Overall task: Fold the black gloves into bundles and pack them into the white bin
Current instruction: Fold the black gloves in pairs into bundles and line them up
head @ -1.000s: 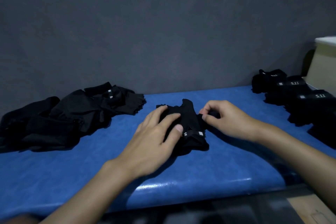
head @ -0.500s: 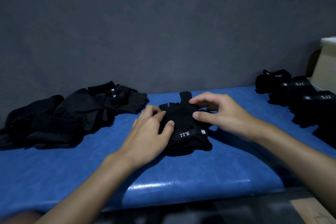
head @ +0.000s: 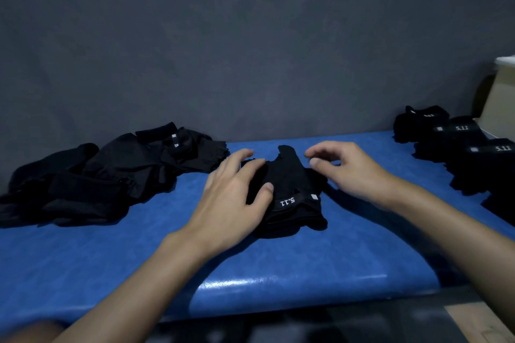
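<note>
Gloves, black ones, sit under our hands at the middle of the blue table (head: 278,267): the pair being folded (head: 289,189) lies flat with its strap and white lettering turned toward us. Our left hand (head: 234,198) rests open on its left half, fingers spread over the fabric and thumb pressing just beside the strap, pinning rather than gripping. Our right hand (head: 348,170) hovers just beside the glove's right edge, fingers loosely curled and holding nothing.

Further out, a loose pile of unfolded gloves (head: 106,172) lies to the left, while a row of finished bundles (head: 462,145) sits at the right edge. Beyond it only a corner of the white bin (head: 505,60) shows, and we cannot tell what is in it. We judge the job partly done: several bundles made, this one mid-fold, a good heap left, and the packing not yet visible.

Half a second ago our right hand lay on the glove, thumb and fingers pressing its upper right part; now it has lifted off and shifted right. Our left hand has stayed put, and the glove has barely moved.
</note>
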Demonstrator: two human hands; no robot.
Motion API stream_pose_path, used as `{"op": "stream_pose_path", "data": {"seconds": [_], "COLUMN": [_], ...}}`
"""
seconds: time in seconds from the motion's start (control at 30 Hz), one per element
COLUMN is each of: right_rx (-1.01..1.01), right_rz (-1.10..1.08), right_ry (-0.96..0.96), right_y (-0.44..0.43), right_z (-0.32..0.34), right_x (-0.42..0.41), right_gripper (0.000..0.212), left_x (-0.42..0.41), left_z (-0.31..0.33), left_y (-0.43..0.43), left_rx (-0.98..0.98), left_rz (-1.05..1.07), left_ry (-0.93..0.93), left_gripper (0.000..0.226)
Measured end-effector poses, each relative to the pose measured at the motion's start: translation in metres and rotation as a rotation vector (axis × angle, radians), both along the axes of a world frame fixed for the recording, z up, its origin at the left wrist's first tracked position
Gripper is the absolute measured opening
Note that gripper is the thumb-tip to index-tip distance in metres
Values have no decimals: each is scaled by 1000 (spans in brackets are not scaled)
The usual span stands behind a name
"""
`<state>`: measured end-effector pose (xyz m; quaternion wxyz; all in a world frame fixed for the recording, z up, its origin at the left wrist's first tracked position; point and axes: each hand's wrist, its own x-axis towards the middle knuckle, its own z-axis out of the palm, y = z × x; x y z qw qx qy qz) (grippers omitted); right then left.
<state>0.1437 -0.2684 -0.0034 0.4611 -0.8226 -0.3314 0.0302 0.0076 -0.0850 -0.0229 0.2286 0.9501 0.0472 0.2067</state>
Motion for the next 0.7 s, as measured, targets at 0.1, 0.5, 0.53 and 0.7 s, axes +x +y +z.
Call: {"op": "stream_pose_path", "data": {"seconds": [0.1,0.5,0.53,0.7], "right_rx": [-60,-168,-171,-317], "right_rz": [-19,26,12,-17], "right_ry": [48,-127,-136,-225], "right_y": [-11,-14,-14,-19], "right_z": [3,-10,-10,-8], "right_x": [7,14,15,18], "right_gripper": [8,10,11,10], "left_x": [7,10,10,11], "left_z": [4,-6,-7,-8], "left_y": [-4,-12,-12,-12], "left_rx": [-60,206,226,278], "left_rz": [-104,-171,-173,-168], "left_ry": [-22,309,321,344], "left_gripper": [59,68,67,70]}}
